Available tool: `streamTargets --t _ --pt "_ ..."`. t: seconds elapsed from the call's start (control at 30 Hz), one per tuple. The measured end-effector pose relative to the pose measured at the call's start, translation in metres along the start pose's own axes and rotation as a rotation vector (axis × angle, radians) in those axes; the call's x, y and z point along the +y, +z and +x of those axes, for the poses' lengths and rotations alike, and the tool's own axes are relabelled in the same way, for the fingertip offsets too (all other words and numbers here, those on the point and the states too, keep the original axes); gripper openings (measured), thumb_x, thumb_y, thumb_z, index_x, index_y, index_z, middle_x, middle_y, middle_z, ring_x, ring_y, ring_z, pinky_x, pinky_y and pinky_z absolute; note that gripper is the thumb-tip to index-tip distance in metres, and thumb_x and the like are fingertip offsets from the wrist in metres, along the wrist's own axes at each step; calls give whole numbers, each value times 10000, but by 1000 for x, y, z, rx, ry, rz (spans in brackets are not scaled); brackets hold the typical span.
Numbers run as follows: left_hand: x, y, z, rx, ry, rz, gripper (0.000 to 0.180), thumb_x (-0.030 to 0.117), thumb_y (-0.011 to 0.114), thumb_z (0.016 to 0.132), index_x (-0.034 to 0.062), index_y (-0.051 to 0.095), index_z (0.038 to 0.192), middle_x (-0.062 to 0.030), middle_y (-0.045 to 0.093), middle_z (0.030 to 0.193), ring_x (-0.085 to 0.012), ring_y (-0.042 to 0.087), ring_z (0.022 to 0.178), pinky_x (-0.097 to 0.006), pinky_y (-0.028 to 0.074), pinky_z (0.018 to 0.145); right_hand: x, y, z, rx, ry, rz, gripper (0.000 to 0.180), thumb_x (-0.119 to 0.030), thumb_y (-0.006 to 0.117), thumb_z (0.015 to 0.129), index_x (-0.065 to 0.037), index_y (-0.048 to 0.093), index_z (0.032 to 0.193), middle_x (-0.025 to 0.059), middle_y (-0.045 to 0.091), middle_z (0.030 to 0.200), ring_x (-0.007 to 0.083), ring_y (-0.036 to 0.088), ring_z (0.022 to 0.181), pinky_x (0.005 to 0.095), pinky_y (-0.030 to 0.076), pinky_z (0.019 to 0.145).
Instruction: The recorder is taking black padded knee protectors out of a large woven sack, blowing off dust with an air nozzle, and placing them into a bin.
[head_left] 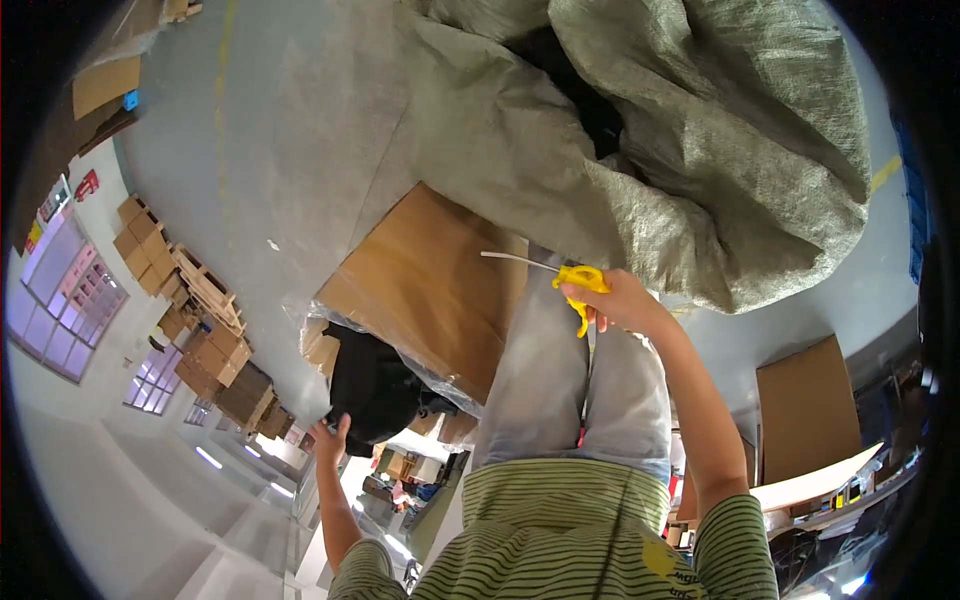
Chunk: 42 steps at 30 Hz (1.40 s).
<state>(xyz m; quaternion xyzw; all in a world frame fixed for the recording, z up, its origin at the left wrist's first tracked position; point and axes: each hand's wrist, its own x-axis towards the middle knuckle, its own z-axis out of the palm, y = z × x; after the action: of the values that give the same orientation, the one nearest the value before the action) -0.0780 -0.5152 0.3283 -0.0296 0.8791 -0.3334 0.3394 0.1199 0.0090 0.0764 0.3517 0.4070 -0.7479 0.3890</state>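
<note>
In my right hand [622, 303] is a pair of scissors with yellow handles [580, 285]; their thin metal blades point left over the cardboard. My left hand [330, 438] grips the lower edge of a black fabric item [372, 392], whose exact kind I cannot make out. This black item sits at the side of an open cardboard box [430, 285]. Clear plastic film [425, 372] runs along the box's edge beside it.
A large grey-green woven sack [700, 200] lies ahead, with something dark showing in its opening. Stacked cartons [215, 355] and a wooden pallet [208, 290] stand along the left wall. At the right is a cardboard sheet [808, 410].
</note>
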Motion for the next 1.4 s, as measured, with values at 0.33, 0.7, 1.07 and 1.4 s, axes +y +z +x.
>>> streamTargets --t 0.33,0.7,1.07,1.4 --pt "532 -90 67 489 1347 -660 217 53 508 844 17 557 1053 -169 583 1098 -338 533 1058 -405 418 912 -72 -118 45 213 -192 333 505 -550 512 854 -52 593 864 46 533 562 40 340 349 190 252 344" --pt "550 16 48 -589 1150 437 311 221 443 844 71 626 1046 -162 617 1060 -328 583 987 -409 472 826 -8 -205 25 774 -396 566 443 -509 587 828 -67 552 818 37 512 577 37 291 353 187 225 373" --pt "616 57 67 -640 472 -1495 318 279 643 829 -18 540 875 -51 547 650 -156 544 621 -320 463 604 54 -220 -50 1119 -48 381 440 -484 576 846 -65 607 976 39 524 572 58 314 348 193 238 376" --pt "689 36 166 -226 538 -132 1251 764 678 492 -56 269 1344 -237 407 1315 -345 372 1251 -461 279 1041 29 -152 -38 529 -122 466 472 -479 565 846 -54 638 1040 -7 504 569 10 346 405 156 230 378"
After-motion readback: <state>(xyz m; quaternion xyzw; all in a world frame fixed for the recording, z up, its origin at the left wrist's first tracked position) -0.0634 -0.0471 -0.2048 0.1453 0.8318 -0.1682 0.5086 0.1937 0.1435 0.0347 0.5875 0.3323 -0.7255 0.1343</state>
